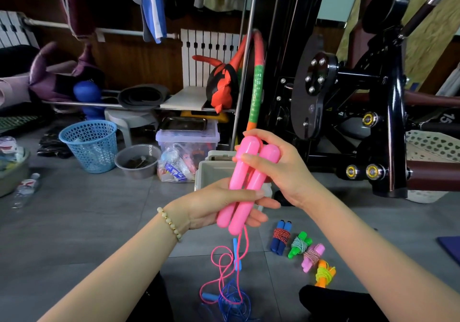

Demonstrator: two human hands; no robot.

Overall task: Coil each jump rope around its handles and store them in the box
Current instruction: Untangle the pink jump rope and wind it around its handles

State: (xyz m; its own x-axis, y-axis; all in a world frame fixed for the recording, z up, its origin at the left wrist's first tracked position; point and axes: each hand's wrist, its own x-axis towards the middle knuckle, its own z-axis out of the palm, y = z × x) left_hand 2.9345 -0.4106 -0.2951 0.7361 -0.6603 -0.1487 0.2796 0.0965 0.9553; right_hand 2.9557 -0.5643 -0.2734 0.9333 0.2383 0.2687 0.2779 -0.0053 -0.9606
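Observation:
Two pink jump-rope handles point(245, 184) lie side by side, held up in front of me. My left hand point(219, 206) grips their lower ends; my right hand point(271, 162) grips the upper ends. Their pink rope point(224, 267) hangs loose to the floor. A blue jump rope point(232, 299) lies uncoiled on the floor below. Several coiled ropes lie on the floor to the right: blue-handled point(281, 237), green point(300, 244), pink point(312, 257), orange point(324, 273). The pale box point(206, 172) stands open behind the handles.
A blue mesh basket point(90, 145), a grey bowl point(138, 161) and a clear lidded bin point(188, 137) stand on the floor at the back left. A black exercise machine point(348, 112) fills the right. A white basket point(433, 147) sits at far right.

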